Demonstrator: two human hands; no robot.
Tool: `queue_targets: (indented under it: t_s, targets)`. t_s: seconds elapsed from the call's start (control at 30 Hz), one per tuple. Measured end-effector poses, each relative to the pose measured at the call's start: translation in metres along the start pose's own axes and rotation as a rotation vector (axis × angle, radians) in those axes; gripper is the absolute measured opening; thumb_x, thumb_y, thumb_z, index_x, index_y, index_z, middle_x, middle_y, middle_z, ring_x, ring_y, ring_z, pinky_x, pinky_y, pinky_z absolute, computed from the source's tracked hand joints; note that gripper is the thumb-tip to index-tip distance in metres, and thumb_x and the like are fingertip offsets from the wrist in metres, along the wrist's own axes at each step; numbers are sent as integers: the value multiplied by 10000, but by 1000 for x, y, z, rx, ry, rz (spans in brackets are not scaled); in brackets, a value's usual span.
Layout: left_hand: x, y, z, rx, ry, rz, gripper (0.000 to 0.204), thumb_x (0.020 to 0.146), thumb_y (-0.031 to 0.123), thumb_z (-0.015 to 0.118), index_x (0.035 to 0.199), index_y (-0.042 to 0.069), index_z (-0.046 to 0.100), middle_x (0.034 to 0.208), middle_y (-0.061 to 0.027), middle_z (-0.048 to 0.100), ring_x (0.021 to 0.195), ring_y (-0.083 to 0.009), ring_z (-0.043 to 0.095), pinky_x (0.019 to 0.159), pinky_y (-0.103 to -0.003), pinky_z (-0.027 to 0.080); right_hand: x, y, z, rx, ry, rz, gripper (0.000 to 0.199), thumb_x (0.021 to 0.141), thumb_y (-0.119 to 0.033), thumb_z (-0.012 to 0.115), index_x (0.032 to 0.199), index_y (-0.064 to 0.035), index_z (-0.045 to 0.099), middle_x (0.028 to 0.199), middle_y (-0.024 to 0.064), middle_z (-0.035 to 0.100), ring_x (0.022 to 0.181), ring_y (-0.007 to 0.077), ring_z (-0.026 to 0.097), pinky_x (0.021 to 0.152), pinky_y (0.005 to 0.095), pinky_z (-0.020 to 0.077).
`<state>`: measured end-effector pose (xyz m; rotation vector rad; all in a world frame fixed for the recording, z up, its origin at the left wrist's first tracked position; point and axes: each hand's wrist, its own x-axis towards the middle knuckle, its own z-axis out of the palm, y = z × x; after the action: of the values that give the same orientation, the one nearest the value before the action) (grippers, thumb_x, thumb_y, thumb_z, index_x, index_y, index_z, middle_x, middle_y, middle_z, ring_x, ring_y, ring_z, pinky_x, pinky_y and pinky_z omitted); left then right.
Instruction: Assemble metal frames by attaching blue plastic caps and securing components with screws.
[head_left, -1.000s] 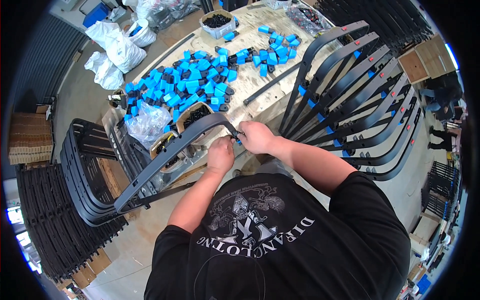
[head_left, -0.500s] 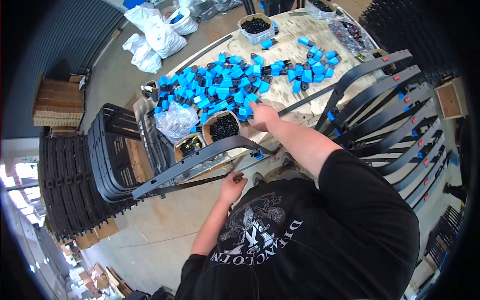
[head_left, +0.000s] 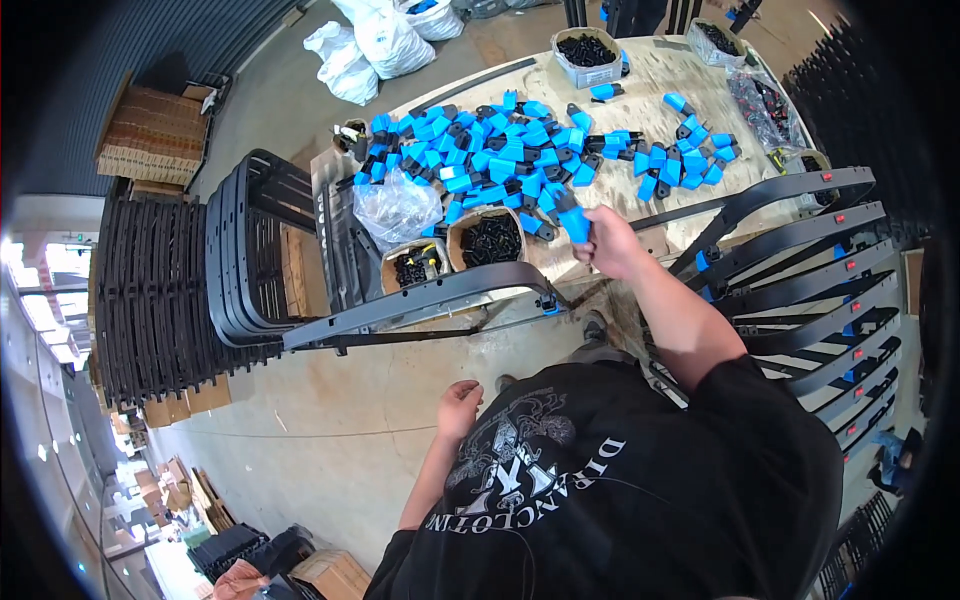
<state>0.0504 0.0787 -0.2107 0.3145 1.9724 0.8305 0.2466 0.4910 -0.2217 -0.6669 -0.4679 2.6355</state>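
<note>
My right hand (head_left: pixel 612 243) is closed on the end of a blue and black plastic part (head_left: pixel 574 224), held at the near edge of the table. Beside it spreads a heap of similar blue and black parts (head_left: pixel 490 150), with a looser group (head_left: pixel 685 160) farther right. My left hand (head_left: pixel 460 408) hangs low in front of my body, fingers curled in, with nothing visible in it. Between the hands and the table, a dark curved frame (head_left: pixel 420 292) lies across the near edge, a blue piece (head_left: pixel 549 303) at its right end.
Boxes of small black parts (head_left: pixel 488 240) (head_left: pixel 415 268) and a clear plastic bag (head_left: pixel 396 208) sit near the heap. Curved frames with red marks (head_left: pixel 810 235) are lined up at the right. Stacked black frames (head_left: pixel 150 300) stand left, white sacks (head_left: pixel 390 45) beyond the table (head_left: pixel 640 75).
My right hand has come back from the heap toward me, now with a blue and black part in it. The view has shifted, and my left hand stays low.
</note>
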Motion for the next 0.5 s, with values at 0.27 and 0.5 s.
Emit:
queue_targets:
  t_s: [0.27, 0.5]
  targets:
    - [36, -7, -66, 64, -120, 155, 268, 945, 205, 706, 1114, 0, 672, 910, -50, 703, 782, -114, 641, 683, -270, 514, -107, 45, 127, -401, -284, -197, 256, 871, -295, 669, 908, -62, 571, 771, 11, 523, 626, 124, 447, 557, 276, 357]
    - [16, 35, -167, 36, -166, 704, 192, 904, 106, 745, 1057, 19, 669, 902, -50, 667, 807, -126, 605, 745, -277, 506, -103, 219, 243, 175, -122, -47, 731, 765, -605, 612, 1190, -10, 617, 962, 67, 595, 803, 211, 507, 725, 320, 393]
